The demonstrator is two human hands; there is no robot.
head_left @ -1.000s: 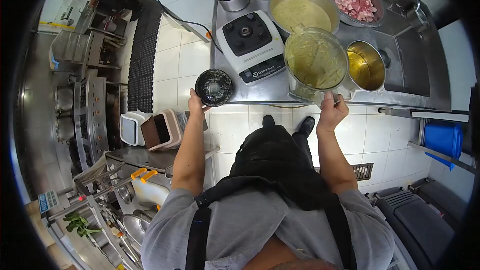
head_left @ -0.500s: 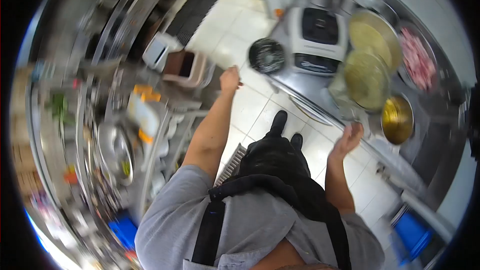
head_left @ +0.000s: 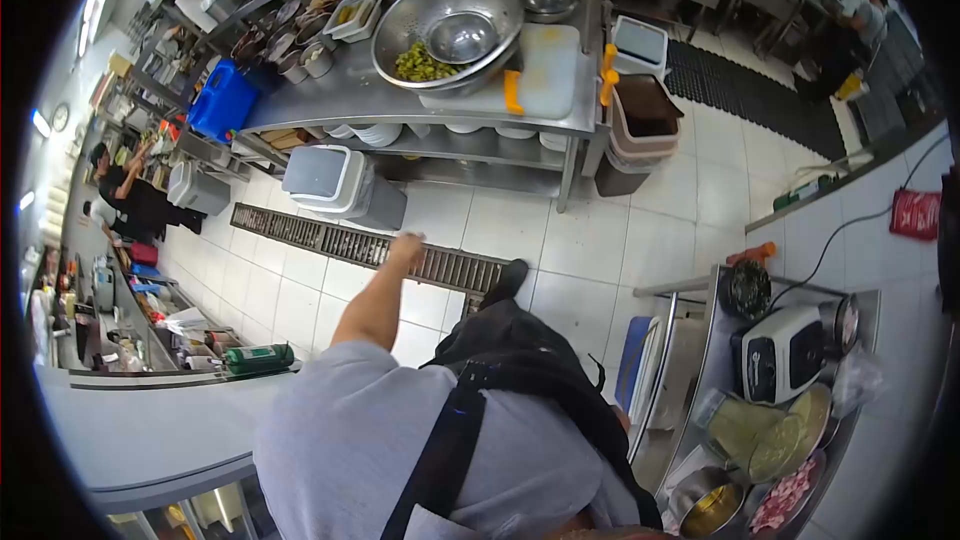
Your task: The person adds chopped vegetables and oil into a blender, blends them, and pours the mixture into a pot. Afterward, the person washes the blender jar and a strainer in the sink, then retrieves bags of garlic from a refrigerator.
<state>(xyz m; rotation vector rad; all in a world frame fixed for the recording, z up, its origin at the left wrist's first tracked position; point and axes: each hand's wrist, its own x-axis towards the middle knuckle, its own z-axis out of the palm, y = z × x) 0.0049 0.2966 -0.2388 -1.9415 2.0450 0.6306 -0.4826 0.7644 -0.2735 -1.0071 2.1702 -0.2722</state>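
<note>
My left hand [head_left: 405, 252] hangs in the air over the floor drain grate [head_left: 335, 241], its fingers curled into a loose fist with nothing visible in them. Beyond it stands a bin with a grey lid [head_left: 318, 172]. On the steel counter ahead, a large steel bowl [head_left: 392, 28] holds chopped green vegetables [head_left: 425, 64] and a smaller steel bowl [head_left: 462, 38]. Beside it lies a white cutting board [head_left: 555, 65]. Only a sliver of skin shows at my right side, by the apron; the fingers of my right hand are hidden.
At right, a steel table [head_left: 690, 410] bears a white appliance [head_left: 783, 355], a pot of yellow liquid [head_left: 708, 502] and a bowl of raw meat [head_left: 790, 492]. A brown bin [head_left: 645, 120] stands by the counter's end. Another person [head_left: 135, 195] works at far left.
My view has swung left, so the steel counter now lies ahead and the table with the pots has shifted to the lower right. My right hand has dropped out of clear sight.
</note>
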